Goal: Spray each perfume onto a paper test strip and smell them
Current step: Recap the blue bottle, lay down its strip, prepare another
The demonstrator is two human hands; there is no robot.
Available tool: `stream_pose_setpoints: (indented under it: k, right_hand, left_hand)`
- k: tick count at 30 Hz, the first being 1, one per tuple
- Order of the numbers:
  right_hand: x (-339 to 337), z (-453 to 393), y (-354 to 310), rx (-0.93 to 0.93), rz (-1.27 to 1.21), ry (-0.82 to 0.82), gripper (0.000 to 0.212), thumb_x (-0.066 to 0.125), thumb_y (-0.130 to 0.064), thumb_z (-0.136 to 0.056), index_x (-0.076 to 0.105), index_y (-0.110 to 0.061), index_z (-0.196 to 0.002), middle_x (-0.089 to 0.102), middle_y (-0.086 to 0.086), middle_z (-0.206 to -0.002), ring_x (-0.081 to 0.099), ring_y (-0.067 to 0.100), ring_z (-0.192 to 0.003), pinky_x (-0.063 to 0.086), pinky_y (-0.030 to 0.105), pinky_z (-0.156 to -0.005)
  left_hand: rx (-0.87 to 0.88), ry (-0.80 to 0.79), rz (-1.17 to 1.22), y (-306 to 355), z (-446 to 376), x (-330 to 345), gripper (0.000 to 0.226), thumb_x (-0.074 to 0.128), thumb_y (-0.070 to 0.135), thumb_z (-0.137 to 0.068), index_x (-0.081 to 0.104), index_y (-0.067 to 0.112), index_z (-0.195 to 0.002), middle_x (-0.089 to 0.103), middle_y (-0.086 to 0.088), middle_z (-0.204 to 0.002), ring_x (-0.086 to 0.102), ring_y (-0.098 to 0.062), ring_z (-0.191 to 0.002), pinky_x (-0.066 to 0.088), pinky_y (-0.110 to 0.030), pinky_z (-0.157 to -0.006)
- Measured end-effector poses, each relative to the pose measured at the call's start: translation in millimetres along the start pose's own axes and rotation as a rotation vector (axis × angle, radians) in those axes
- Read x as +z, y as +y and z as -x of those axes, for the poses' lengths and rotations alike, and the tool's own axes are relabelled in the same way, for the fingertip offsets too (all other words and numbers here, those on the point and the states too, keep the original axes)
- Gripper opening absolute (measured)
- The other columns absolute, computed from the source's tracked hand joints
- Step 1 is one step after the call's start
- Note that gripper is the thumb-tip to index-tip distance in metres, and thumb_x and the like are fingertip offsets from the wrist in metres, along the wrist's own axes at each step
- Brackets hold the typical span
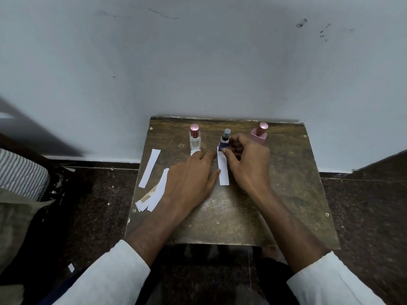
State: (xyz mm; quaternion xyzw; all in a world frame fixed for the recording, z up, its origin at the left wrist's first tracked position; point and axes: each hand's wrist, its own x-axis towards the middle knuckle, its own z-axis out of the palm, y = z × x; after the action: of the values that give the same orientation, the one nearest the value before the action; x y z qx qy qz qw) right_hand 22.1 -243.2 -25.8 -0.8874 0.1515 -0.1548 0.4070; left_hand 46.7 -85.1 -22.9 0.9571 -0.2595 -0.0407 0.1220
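Note:
Three perfume bottles stand along the back of a small brown wooden table (242, 216): a clear bottle with a pink cap (195, 138), a small blue bottle with a grey cap (225, 140), and a pink bottle (259, 134). A white paper strip (223, 170) lies in front of the blue bottle. My right hand (247, 164) pinches the strip's far end with its fingertips, right beside the blue bottle's base. My left hand (191, 175) lies flat on the table, fingers spread, its fingertips touching the strip's left edge.
A single paper strip (150, 168) lies at the table's left, and a pile of several more strips (154, 194) sits near the left edge. The table stands against a pale wall. A striped cloth (22, 175) lies on the dark floor at far left.

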Motion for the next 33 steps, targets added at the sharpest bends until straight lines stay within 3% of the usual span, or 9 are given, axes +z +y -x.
stream_pose_setpoints:
  k: [9, 20, 27, 33]
  right_hand:
    - [3.6, -3.9, -0.2, 0.027, 0.052, -0.026, 0.023, 0.077, -0.009, -0.094, 0.076, -0.017, -0.115, 0.067, -0.018, -0.091, 0.058, -0.019, -0.073, 0.044, -0.002, -0.068]
    - [6.0, -3.6, 2.0, 0.021, 0.059, -0.026, 0.022, 0.077, -0.008, -0.092, 0.076, -0.017, -0.112, 0.071, -0.014, -0.089, 0.061, -0.017, -0.071, 0.044, -0.001, -0.066]
    - [3.6, -5.4, 2.6, -0.004, 0.065, -0.052, 0.024, 0.076, -0.005, -0.093, 0.075, -0.014, -0.115, 0.069, -0.013, -0.091, 0.058, -0.018, -0.072, 0.043, -0.002, -0.067]
    - [2.0, -5.2, 3.4, -0.02, 0.071, -0.049, 0.024, 0.076, -0.004, -0.092, 0.076, -0.013, -0.114, 0.071, -0.01, -0.091, 0.059, -0.016, -0.073, 0.044, -0.001, -0.066]
  left_hand:
    - [0.0, 0.017, 0.007, -1.9, -1.1, 3.2, 0.052, 0.054, 0.05, -0.106, 0.043, 0.031, -0.154, 0.067, 0.001, -0.12, 0.071, -0.025, -0.105, 0.042, -0.034, -0.068]
    - [0.015, 0.044, 0.03, -5.3, -1.1, 7.5, 0.049, 0.056, 0.047, -0.104, 0.047, 0.032, -0.149, 0.068, 0.003, -0.113, 0.072, -0.023, -0.099, 0.053, -0.037, -0.069]
    - [0.025, 0.064, 0.033, -3.3, -0.6, 6.1, 0.049, 0.054, 0.05, -0.105, 0.049, 0.03, -0.149, 0.067, 0.002, -0.114, 0.071, -0.024, -0.099, 0.047, -0.035, -0.067]
    - [0.031, 0.059, 0.046, -4.2, -1.0, 7.0, 0.047, 0.055, 0.048, -0.105, 0.05, 0.034, -0.149, 0.067, 0.004, -0.111, 0.071, -0.022, -0.098, 0.053, -0.036, -0.069]
